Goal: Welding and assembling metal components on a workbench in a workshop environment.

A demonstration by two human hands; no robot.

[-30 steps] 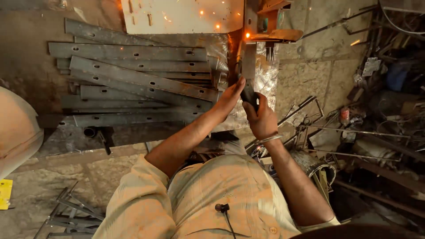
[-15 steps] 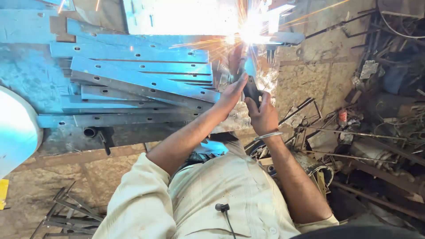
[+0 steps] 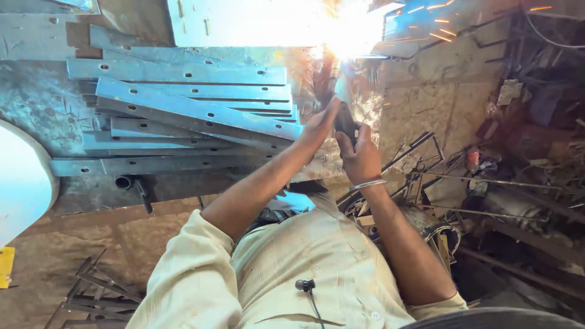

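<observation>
The welding arc [image 3: 350, 33] burns white, with a yellow fringe and orange sparks [image 3: 439, 30] streaking off toward the top right corner. Its glare tints the stacked perforated steel strips [image 3: 189, 97] pale blue-grey, each dotted with a row of small dark holes. The electrode holder [image 3: 344, 119] is black. The right hand [image 3: 361, 159] has a silver bangle [image 3: 367, 184] at the wrist. The shirt [image 3: 292, 274] is cream, faintly striped, with a black clip microphone [image 3: 304, 285] on it. The stone floor [image 3: 91, 244] is tan-brown, with a yellow object [image 3: 5, 267] at its left edge. The scrap rods [image 3: 518, 183] along the right edge are dark and rusty.
</observation>
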